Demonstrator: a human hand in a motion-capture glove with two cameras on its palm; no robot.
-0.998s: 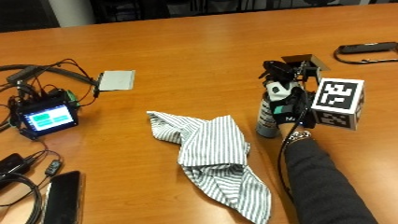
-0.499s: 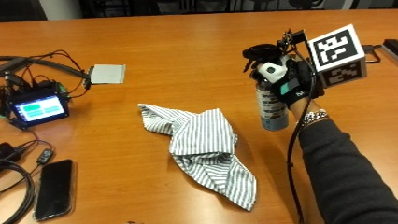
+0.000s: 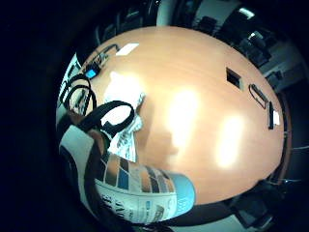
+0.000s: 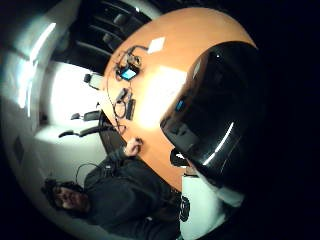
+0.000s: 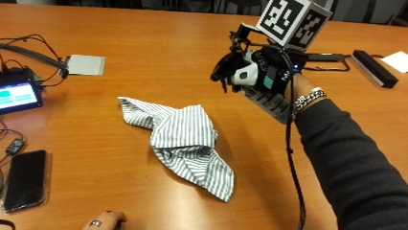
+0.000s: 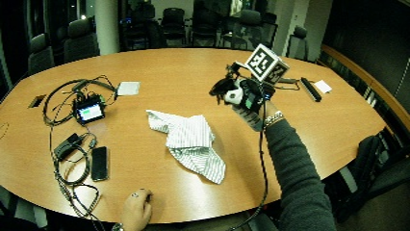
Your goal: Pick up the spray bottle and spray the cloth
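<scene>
- The spray bottle (image 3: 145, 193) carries a printed label with small lines of text and coloured blocks, too small to read.
- The small screen (image 5: 16, 95) near the table's (image 5: 146, 43) left edge glows, with no legible characters.

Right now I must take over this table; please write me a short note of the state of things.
Right hand: grips the spray bottle, lifted off the table, tilted, nozzle toward the cloth.
Cloth: striped, crumpled on the table, apart from the bottle.
Bare hand: rests at the table's near edge.
Done: bottle picked up.
Left: spray the cloth; no spray is visible.
</scene>
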